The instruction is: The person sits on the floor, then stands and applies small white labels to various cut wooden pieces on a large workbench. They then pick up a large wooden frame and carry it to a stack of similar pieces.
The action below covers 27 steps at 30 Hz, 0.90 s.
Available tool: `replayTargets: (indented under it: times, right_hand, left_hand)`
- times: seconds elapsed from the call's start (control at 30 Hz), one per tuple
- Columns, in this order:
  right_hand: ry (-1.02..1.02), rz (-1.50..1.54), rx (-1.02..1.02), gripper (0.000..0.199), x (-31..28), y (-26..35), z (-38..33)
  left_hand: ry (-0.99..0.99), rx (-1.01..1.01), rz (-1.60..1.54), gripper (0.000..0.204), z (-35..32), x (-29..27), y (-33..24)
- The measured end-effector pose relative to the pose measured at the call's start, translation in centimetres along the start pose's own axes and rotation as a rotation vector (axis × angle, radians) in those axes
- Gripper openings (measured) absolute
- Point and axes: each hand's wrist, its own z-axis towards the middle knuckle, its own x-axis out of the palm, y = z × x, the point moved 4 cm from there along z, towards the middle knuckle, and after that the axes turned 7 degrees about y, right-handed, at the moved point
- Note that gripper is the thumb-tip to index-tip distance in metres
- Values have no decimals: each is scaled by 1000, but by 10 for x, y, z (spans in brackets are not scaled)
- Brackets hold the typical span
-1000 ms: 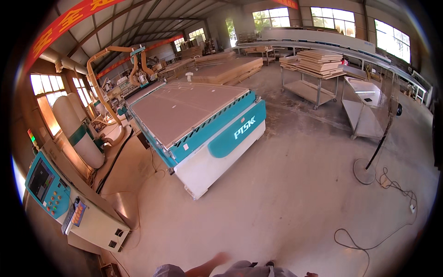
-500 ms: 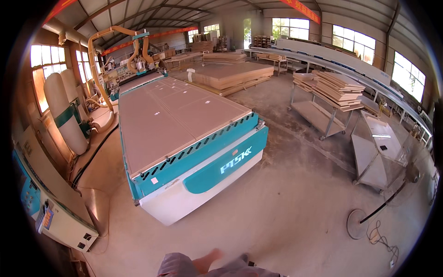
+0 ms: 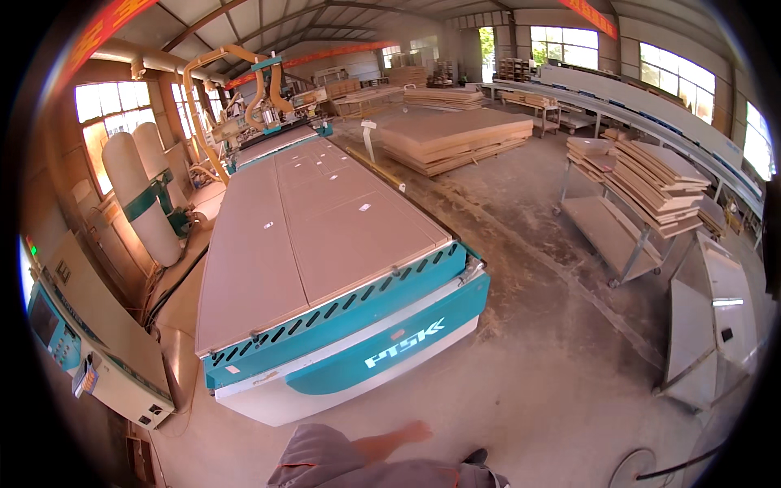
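Note:
My left hand [image 3: 416, 431] stretches out to the right from a grey sleeve [image 3: 313, 457] at the bottom of the head view. It is small and a little soft in focus; the fingers look loosely extended, with nothing in them. My right hand is out of sight. Ahead of me stands a long teal and white panel-cutting machine [image 3: 277, 398]. On its bed lies a large brown board [image 3: 236, 276], scored with cut lines and dotted with small white labels. The hand hangs in front of the machine's near end, apart from it.
A control cabinet [image 3: 122, 358] stands at left, near tall dust bags [image 3: 146, 195]. Board stacks [image 3: 455, 138] lie beyond the machine. At right are a trolley of panels [image 3: 610, 236], a grey angular cart [image 3: 691, 342] and a round-based stand [image 3: 634, 470].
The view has shifted closer to the machine, whose near end sits lower in the picture. The trolley and cart have moved toward the right rim. My left arm shows more and reaches further right.

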Motion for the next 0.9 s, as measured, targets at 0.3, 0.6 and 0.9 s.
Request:
replayTargets:
  times: [0.3, 0.6, 0.9]
  right_hand:
    - [469, 56, -354, 9, 8, 468, 264]
    - [200, -251, -176, 19, 110, 575, 306]
    - [95, -211, 13, 19, 207, 720, 378]
  left_hand:
    - [-88, -99, 176, 19, 158, -119, 27]
    - [-208, -196, -825, 26, 450, -338, 60]
    - [-403, -231, -808, 36, 635, -554, 160]
